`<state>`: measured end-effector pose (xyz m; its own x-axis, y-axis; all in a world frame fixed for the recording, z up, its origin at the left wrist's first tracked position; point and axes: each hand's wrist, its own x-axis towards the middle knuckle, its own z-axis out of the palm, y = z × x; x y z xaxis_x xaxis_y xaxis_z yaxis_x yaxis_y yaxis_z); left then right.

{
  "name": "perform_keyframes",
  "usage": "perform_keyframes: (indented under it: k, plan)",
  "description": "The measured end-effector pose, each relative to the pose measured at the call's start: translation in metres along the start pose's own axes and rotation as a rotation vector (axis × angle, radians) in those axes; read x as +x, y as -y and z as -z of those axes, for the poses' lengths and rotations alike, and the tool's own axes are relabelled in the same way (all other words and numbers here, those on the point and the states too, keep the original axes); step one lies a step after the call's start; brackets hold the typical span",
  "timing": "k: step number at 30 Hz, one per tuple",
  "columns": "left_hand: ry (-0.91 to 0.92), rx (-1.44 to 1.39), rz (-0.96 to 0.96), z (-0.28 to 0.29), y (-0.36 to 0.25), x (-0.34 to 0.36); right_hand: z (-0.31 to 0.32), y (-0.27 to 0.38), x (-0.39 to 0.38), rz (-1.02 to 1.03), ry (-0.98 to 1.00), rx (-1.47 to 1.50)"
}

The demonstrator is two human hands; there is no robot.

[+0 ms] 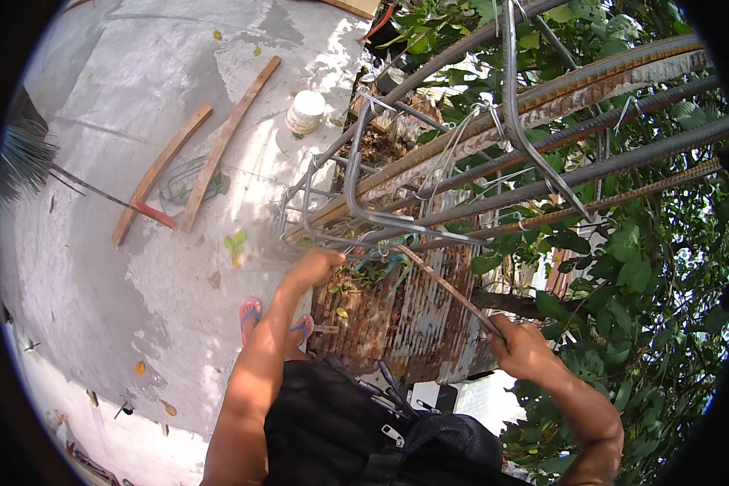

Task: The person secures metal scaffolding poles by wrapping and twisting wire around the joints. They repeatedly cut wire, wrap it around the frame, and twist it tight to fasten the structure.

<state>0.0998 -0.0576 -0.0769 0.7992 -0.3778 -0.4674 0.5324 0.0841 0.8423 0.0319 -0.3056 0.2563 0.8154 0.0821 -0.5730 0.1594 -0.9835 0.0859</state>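
Thin brown rod (pixel 448 287) runs diag. from R hand (pixel 526 350), wrapped round its near-right end, to far left, tip by the near-left end of the rebar cage (pixel 575 172). L hand (pixel 317 267) is closer to that tip, fingers curled in; can't tell what's pinched.
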Motion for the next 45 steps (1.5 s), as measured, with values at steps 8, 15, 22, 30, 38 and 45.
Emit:
perform_keyframes:
  k: [8, 15, 22, 30, 38, 45]
  plan:
    - [0.064, -0.367, 0.076, -0.018, 0.0, -0.014, 0.016, -0.011, 0.027, -0.126, 0.412, 0.453]
    - [-0.095, -0.632, -0.157, -0.101, 0.02, -0.012, 0.039, -0.04, 0.045, -0.092, 0.657, 0.818]
    - [-0.309, -0.942, -0.296, -0.174, -0.001, 0.024, 0.01, -0.031, 0.029, -0.054, 0.63, 0.729]
    - [-0.187, -1.116, -0.326, -0.178, 0.0, 0.039, -0.017, -0.003, 0.009, 0.16, 0.377, -0.209]
    - [0.093, -1.395, -0.244, -0.157, -0.003, 0.014, -0.047, 0.028, -0.008, 0.206, 0.166, -0.106]
    - [-0.081, -0.95, -0.035, -0.144, -0.016, 0.016, -0.134, 0.02, -0.024, 0.204, 0.119, 0.694]
